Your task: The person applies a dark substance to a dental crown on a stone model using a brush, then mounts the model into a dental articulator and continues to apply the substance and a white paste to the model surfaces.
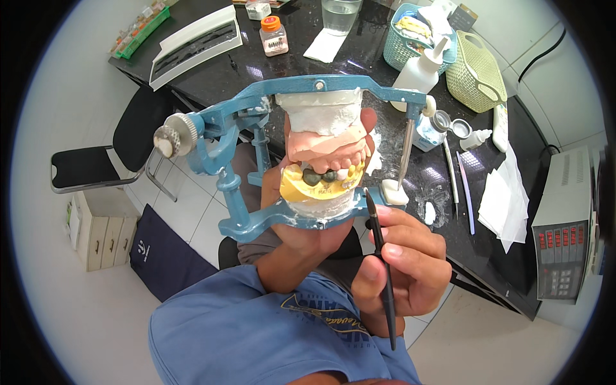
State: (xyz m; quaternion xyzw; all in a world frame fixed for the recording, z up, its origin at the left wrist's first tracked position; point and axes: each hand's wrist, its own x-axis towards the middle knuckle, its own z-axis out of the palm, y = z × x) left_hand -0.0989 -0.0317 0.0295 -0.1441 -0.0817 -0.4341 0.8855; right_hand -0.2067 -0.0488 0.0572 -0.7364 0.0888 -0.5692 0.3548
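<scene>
Left hand (313,239) grips a blue articulator (343,83) (dental casts (314,190) inside), right hand (414,262) pinching a slender black tool (388,292).

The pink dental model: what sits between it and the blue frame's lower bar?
In the head view, the yellow model with dark teeth and the white plaster under it lie between the pink model and the lower bar.

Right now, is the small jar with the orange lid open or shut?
Shut: the orange lid sits on top of the small jar, covering its mouth.
</scene>
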